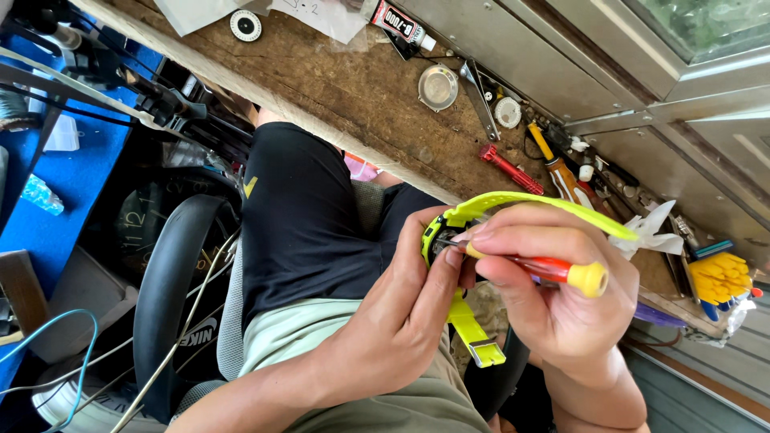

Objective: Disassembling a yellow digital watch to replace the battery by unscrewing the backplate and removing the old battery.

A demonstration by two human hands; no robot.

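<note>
Over the person's lap, just below the edge of the worn wooden workbench, the left hand clasps a neon yellow-green wristwatch by its case, its rubbery strap running in a long line from upper right to a metal buckle at lower centre. The right hand pinches a small screwdriver, red shaft and round yellow cap, between thumb and fingertips. Its long axis lies nearly level, tip pointing left onto the case beside the left thumb.

Watch between hands, above lap; workbench behind.
</note>
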